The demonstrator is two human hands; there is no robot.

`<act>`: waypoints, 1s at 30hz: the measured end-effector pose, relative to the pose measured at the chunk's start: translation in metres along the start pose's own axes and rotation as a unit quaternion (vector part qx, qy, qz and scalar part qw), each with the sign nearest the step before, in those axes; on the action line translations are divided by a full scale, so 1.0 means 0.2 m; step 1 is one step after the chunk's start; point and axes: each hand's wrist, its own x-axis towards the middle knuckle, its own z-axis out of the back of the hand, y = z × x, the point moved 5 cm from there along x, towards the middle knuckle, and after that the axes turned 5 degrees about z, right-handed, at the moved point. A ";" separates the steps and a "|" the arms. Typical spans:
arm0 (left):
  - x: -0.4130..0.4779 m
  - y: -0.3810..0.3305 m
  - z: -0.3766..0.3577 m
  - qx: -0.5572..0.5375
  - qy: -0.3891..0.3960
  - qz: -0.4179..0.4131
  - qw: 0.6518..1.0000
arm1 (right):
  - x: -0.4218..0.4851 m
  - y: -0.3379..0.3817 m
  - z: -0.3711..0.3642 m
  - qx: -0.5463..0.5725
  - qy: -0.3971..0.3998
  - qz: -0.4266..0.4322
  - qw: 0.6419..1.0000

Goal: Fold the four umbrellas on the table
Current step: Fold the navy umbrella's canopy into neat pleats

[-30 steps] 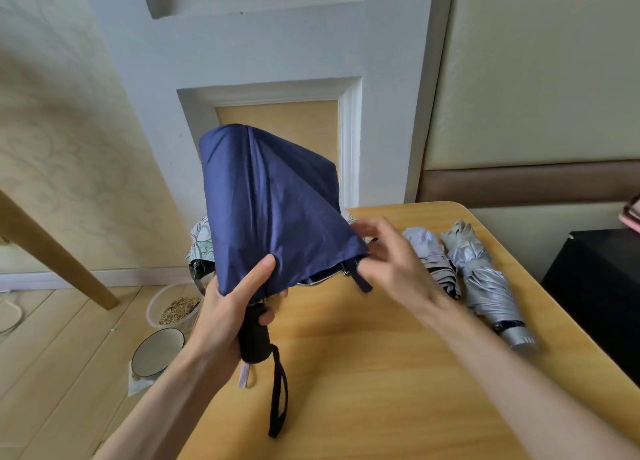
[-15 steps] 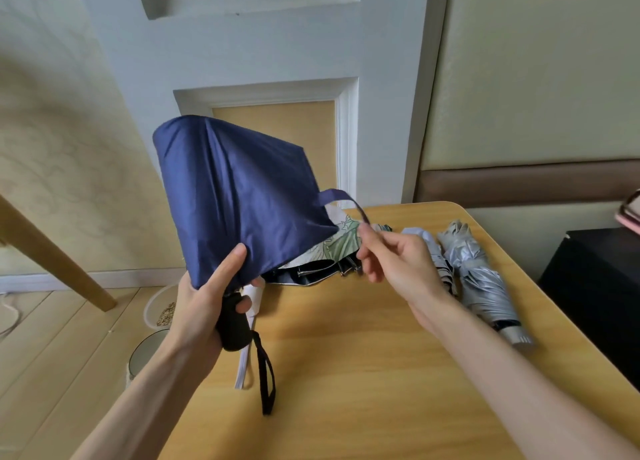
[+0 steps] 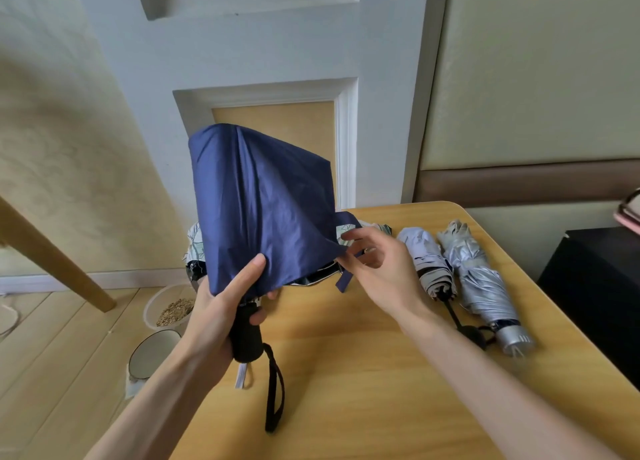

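Here, at the far left, a slanted wooden leg [image 3: 52,255] meets the floor, and near the table's edge sit a clear tub of grain [image 3: 171,309] and a white bowl [image 3: 154,354]. The left hand [image 3: 214,317] grips the black handle [image 3: 246,338] of the navy umbrella [image 3: 263,210], thumb laid up against the cloth, holding it upright over the table [image 3: 346,373]. Its canopy hangs loose and unrolled, and a black wrist strap [image 3: 275,390] dangles below the handle. Behind it a patterned umbrella [image 3: 194,248] peeks out, mostly hidden. The right hand [image 3: 384,269] pinches the navy canopy's lower corner, beside its hanging tie strap [image 3: 346,281], the other fingers loosely curled. Further right, a pale umbrella [image 3: 429,265] and a silver umbrella [image 3: 478,279] lie folded side by side on the table, touching, and a black cabinet [image 3: 595,279] stands past the table's edge
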 end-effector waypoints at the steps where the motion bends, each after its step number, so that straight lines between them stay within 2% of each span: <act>1: 0.00 0.01 0.00 0.005 0.006 0.005 1.000 | 0.00 -0.01 0.01 -0.009 -0.002 0.000 1.000; 4: 0.00 0.01 -0.01 0.013 0.007 0.005 1.000 | -0.01 -0.02 0.03 -0.017 -0.040 0.003 0.999; 8: 0.00 0.01 0.00 0.018 -0.019 -0.009 1.000 | -0.02 -0.03 0.06 0.065 -0.139 0.006 0.988; 12: -0.01 0.03 -0.02 0.005 -0.026 -0.011 1.000 | -0.05 0.02 0.08 0.047 -0.208 0.066 0.975; 18: -0.02 0.04 -0.04 -0.010 -0.006 -0.006 1.000 | -0.06 0.05 0.03 0.031 -0.145 0.094 0.985; 23: 0.00 0.02 0.00 -0.010 -0.039 -0.008 0.999 | -0.07 0.05 0.08 -0.014 -0.214 0.103 0.971; 27: -0.01 0.02 0.00 -0.014 -0.048 -0.012 0.999 | -0.08 0.08 0.10 -0.092 -0.207 0.156 0.961; 28: -0.01 0.03 -0.01 -0.015 -0.049 -0.010 0.999 | -0.07 0.06 0.10 -0.070 -0.188 0.143 0.969; 30: -0.02 0.04 -0.02 -0.017 -0.048 -0.006 0.999 | -0.06 0.03 0.06 0.036 -0.142 0.065 0.987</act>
